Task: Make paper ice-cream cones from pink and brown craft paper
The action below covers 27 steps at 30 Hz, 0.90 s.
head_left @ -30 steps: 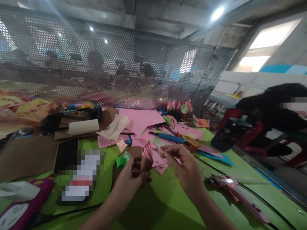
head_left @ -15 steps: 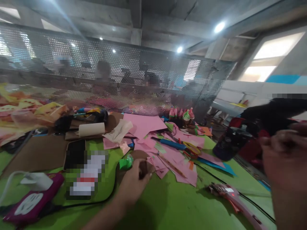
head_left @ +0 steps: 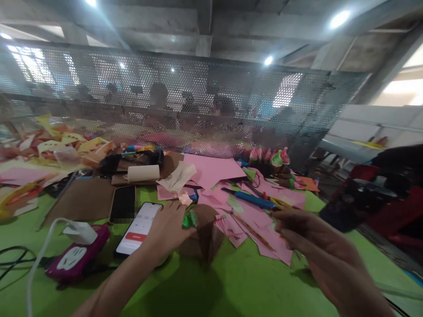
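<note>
My left hand (head_left: 170, 231) lies back up at the right edge of a lit smartphone (head_left: 140, 233), fingers stretched out. Right beside it is a shiny green piece (head_left: 189, 219), partly covered by the hand. A folded brown paper cone (head_left: 207, 233) stands on the green table just right of that piece, apart from the fingers. Over the table's right side, my right hand (head_left: 319, 253) has thumb and fingertips pressed together; whatever they hold, if anything, cannot be made out. Pink paper scraps (head_left: 261, 224) and a pencil (head_left: 253, 229) lie between the hands.
A blue-handled tool (head_left: 254, 199) rests on pink sheets. Behind are a white roll (head_left: 143, 173), small pink-and-green cone figures (head_left: 279, 157) and a perforated metal screen (head_left: 198, 110). A purple power strip (head_left: 77, 259) with cable sits left; a dark bottle (head_left: 346, 202) stands right.
My left hand has let go of the brown paper cone and shifted left toward the phone. My right hand has come down and inward, now blocking the pink glue gun. The view has turned left.
</note>
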Each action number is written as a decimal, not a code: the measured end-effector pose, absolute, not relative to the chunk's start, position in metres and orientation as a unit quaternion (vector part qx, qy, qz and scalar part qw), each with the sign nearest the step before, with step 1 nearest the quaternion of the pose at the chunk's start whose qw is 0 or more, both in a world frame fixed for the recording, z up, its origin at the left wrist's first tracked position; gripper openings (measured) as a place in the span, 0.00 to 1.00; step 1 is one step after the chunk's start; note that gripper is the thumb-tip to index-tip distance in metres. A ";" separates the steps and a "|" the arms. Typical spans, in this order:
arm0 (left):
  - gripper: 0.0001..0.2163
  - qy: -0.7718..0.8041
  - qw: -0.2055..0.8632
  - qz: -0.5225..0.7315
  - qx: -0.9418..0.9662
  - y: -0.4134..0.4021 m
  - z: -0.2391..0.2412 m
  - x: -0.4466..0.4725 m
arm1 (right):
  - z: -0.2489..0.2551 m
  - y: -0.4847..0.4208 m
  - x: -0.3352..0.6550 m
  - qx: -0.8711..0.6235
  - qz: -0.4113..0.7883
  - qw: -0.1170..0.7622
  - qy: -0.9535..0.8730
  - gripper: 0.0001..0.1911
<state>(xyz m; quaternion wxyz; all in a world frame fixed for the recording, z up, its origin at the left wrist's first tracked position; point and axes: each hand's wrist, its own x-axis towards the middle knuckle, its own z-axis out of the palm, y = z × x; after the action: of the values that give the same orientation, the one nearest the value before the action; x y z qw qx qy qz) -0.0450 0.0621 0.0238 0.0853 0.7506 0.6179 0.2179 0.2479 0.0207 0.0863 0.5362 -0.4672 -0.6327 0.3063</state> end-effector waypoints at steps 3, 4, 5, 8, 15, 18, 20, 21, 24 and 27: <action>0.14 0.616 0.091 0.194 0.758 0.070 0.016 -0.039 | 0.087 0.036 0.223 -0.439 0.316 0.477 -0.692 0.13; 0.12 0.614 0.089 0.193 0.760 0.071 0.013 -0.038 | 0.087 0.041 0.215 -0.433 0.318 0.456 -0.710 0.12; 0.11 0.611 0.086 0.202 0.761 0.071 0.011 -0.037 | 0.087 0.046 0.208 -0.428 0.317 0.438 -0.724 0.11; 0.13 0.568 0.105 0.287 0.764 0.072 0.007 -0.038 | 0.082 0.059 0.191 -0.414 0.328 0.413 -0.742 0.10; 0.11 0.397 0.418 0.481 0.660 0.073 0.018 -0.024 | 0.057 0.069 0.180 -0.415 0.361 0.445 -0.707 0.13; 0.07 0.335 0.518 0.509 0.600 0.071 0.022 -0.010 | 0.053 0.065 0.178 -0.421 0.377 0.433 -0.702 0.15; 0.05 0.308 0.544 0.534 0.570 0.070 0.022 -0.003 | 0.053 0.063 0.176 -0.422 0.385 0.427 -0.701 0.15; 0.05 0.296 0.549 0.546 0.559 0.069 0.020 0.000 | 0.053 0.062 0.175 -0.426 0.388 0.422 -0.700 0.15; 0.04 0.287 0.558 0.564 0.536 0.066 0.015 0.003 | 0.052 0.060 0.174 -0.449 0.393 0.402 -0.695 0.15; 0.04 0.317 0.571 0.547 0.523 0.064 0.008 0.002 | 0.048 0.059 0.173 -0.464 0.392 0.389 -0.693 0.16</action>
<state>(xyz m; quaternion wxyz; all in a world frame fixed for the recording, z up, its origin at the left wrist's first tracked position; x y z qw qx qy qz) 0.0017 0.0639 0.0078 0.5711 0.5229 0.3172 0.5475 0.1733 0.0594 0.0485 0.3888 -0.4639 -0.6930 0.3916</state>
